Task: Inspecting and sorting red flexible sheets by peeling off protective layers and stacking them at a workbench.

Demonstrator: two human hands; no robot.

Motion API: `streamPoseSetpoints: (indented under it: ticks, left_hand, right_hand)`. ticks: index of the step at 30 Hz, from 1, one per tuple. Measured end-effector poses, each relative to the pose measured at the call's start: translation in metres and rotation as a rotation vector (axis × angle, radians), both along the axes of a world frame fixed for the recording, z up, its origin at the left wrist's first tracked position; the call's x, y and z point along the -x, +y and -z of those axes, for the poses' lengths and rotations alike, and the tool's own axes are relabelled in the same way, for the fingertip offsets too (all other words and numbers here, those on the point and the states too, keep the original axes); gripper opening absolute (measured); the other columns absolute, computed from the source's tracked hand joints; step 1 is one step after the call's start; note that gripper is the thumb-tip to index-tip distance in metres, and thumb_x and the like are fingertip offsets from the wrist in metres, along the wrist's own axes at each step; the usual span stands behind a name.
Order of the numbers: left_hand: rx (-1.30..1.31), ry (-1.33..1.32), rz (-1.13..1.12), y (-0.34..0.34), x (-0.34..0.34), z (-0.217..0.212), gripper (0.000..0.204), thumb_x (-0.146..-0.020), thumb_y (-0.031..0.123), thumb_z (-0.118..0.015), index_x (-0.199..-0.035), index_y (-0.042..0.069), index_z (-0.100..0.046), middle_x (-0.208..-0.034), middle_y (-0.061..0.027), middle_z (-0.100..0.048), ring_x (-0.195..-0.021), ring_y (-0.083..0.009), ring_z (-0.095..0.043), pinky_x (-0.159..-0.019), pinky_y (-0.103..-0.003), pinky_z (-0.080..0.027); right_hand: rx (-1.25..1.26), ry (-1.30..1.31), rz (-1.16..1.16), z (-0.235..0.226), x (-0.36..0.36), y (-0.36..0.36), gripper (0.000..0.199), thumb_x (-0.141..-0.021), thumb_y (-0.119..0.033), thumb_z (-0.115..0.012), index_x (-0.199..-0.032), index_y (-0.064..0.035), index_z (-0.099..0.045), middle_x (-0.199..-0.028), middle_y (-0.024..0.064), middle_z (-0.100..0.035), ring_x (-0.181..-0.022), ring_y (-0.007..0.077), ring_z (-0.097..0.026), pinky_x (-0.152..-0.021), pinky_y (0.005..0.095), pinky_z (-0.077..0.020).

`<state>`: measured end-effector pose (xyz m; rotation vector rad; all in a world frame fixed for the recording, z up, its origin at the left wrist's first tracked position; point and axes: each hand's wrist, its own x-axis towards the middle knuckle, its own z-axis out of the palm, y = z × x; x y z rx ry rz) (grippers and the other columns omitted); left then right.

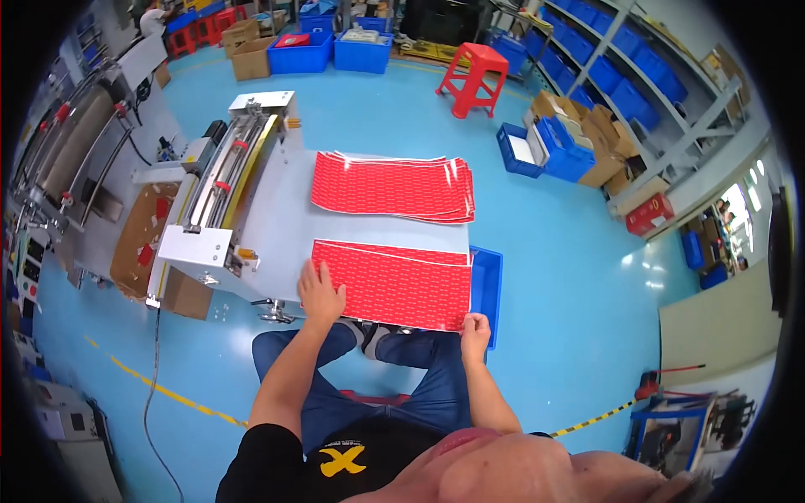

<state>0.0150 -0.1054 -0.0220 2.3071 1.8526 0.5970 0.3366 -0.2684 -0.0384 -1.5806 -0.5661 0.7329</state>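
Observation:
A red sheet with rows of small pale print lies on the near part of the grey table, with other sheet edges showing under its far side. My left hand rests flat over the sheet's left edge, fingers stretched out. At the near right corner, my right hand is closed, pinching the sheet's edge between thumb and fingers. Beyond it, across a strip of bare table, sits a loosely fanned stack of similar red sheets; its top surface catches the light.
A roller machine stands at the table's left end, with a cardboard box beside it. Just past the table's right edge is a blue bin. Farther off are a red stool, blue crates and shelving.

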Motion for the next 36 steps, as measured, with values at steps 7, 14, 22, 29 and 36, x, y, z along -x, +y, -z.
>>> streamPoseSetpoints:
  ticks: [7, 14, 22, 29, 36]
  left_hand:
    - [0.048, -0.199, 0.715, -0.043, -0.125, -0.009, 0.044, -0.08, 0.016, -0.067, -0.123, 0.006, -0.062, -0.138, -0.0197, -0.053, -0.131, -0.0372, -0.047, -0.108, -0.048, -0.038]
    - [0.157, -0.158, 0.636, -0.073, -0.153, 0.009, 0.047, -0.083, 0.019, -0.066, -0.127, 0.005, -0.059, -0.148, -0.0198, -0.042, -0.141, -0.0358, -0.034, -0.116, -0.05, -0.025]
    - [0.174, -0.098, 0.566, -0.077, -0.164, 0.008, 0.049, -0.083, 0.026, -0.069, -0.127, 0.008, -0.059, -0.146, -0.02, -0.041, -0.14, -0.0371, -0.033, -0.115, -0.054, -0.024]
    - [0.202, -0.312, 0.744, -0.079, -0.179, 0.003, 0.033, -0.086, 0.018, -0.064, -0.118, 0.009, -0.065, -0.137, -0.0141, -0.054, -0.133, -0.0341, -0.044, -0.111, -0.049, -0.033]
    - [0.192, -0.296, 0.726, -0.083, -0.188, -0.002, 0.032, -0.087, 0.018, -0.063, -0.118, 0.009, -0.066, -0.126, -0.0121, -0.058, -0.123, -0.0308, -0.051, -0.105, -0.046, -0.039]
  right_hand:
    - [0.189, -0.455, 0.098, 0.025, -0.002, -0.005, 0.033, -0.092, -0.023, -0.068, -0.112, 0.0004, -0.058, -0.075, 0.0039, -0.061, -0.06, 0.0105, -0.055, -0.05, 0.0263, -0.0446]
    - [0.326, -0.167, -0.101, 0.012, -0.011, -0.02, 0.024, -0.092, -0.021, -0.066, -0.102, 0.0003, -0.061, -0.08, 0.0079, -0.065, -0.059, 0.0122, -0.06, -0.05, 0.026, -0.0477]
    - [0.289, 0.107, -0.004, -0.003, 0.0, -0.022, 0.016, -0.095, -0.015, -0.062, -0.102, -0.0004, -0.063, -0.085, 0.0052, -0.067, -0.066, 0.0109, -0.064, -0.055, 0.0245, -0.0508]
    - [0.153, 0.135, -0.112, 0.001, 0.001, -0.019, 0.013, -0.097, -0.012, -0.059, -0.093, -0.0017, -0.066, -0.084, 0.0043, -0.068, -0.069, 0.01, -0.063, -0.06, 0.0234, -0.051]
    - [0.1, 0.177, -0.138, 0.0, -0.005, -0.017, 0.015, -0.097, -0.012, -0.059, -0.091, 0.0, -0.066, -0.08, 0.0037, -0.068, -0.068, 0.0094, -0.062, -0.061, 0.0231, -0.0499]
